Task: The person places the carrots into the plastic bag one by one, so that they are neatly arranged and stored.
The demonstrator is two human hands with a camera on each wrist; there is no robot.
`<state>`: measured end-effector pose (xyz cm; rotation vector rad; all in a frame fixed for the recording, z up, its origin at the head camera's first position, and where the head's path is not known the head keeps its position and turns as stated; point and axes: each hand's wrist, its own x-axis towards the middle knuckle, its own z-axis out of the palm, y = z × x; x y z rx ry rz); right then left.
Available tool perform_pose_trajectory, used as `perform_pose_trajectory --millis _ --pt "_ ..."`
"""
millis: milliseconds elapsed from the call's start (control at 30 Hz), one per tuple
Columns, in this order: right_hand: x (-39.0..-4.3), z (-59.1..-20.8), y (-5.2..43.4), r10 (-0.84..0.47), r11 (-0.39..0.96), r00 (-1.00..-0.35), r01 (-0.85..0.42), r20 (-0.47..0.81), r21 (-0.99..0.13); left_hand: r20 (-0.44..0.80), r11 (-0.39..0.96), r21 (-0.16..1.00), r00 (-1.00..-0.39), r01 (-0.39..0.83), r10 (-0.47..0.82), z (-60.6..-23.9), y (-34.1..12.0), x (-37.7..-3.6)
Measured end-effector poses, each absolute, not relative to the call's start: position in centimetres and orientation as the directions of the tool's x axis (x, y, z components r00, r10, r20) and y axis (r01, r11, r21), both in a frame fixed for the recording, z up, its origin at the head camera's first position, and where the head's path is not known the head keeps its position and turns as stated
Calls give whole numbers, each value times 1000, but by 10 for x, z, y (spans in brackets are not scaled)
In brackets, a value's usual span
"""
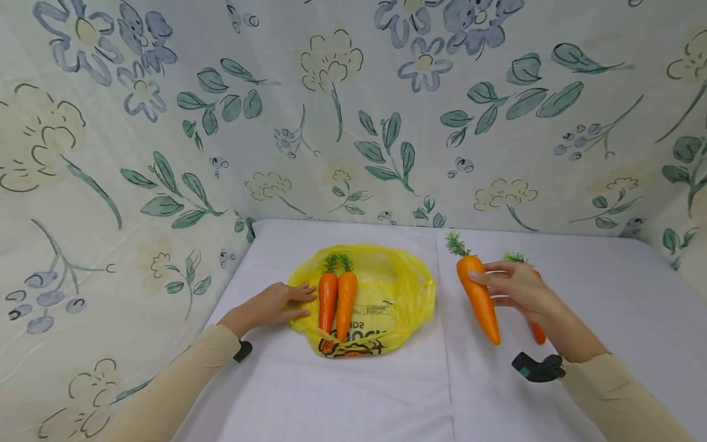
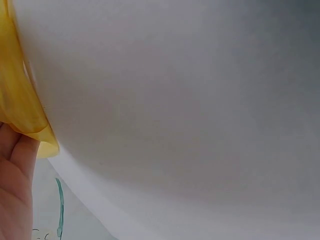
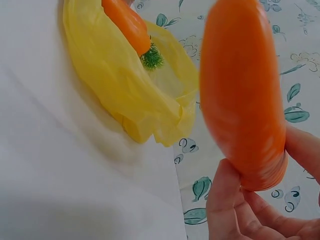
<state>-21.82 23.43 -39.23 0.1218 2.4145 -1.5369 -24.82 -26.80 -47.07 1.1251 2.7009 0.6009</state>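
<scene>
A yellow plastic bag (image 1: pixel 397 294) lies flat on the white table (image 1: pixel 353 393). Two orange carrots (image 1: pixel 328 301) (image 1: pixel 346 302) rest side by side on it, green tops pointing away. My left hand (image 1: pixel 301 301) lies flat with straight fingers on the bag's left edge; in the left wrist view its fingers (image 2: pixel 15 165) touch the yellow plastic (image 2: pixel 20 90). My right hand (image 1: pixel 497 285) grips a third carrot (image 1: pixel 479 298) right of the bag, lifted off the table. A fourth carrot (image 1: pixel 538 333) shows partly behind that hand. In the right wrist view the held carrot (image 3: pixel 242 90) fills the frame.
Floral fabric walls (image 1: pixel 353 123) enclose the table at the back and on both sides. White cloth stretches in front of the bag and to the far right (image 1: pixel 635 294). A seam in the cloth (image 1: pixel 446 344) runs between bag and right hand.
</scene>
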Motion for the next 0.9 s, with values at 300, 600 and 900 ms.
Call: perform_pose_trajectory --millis 300,600,900 --pt "-218 -396 220 -134 407 -952 202 -276 -891 3 640 428 -709 638 705 -472 -268 -249" --pt "-218 -393 206 -184 400 -949 164 -255 -902 11 638 430 -710 639 704 -471 -268 -248" --pt "-219 -386 187 -246 364 -934 160 -260 -918 1 645 424 -712 636 702 -470 -267 -248"
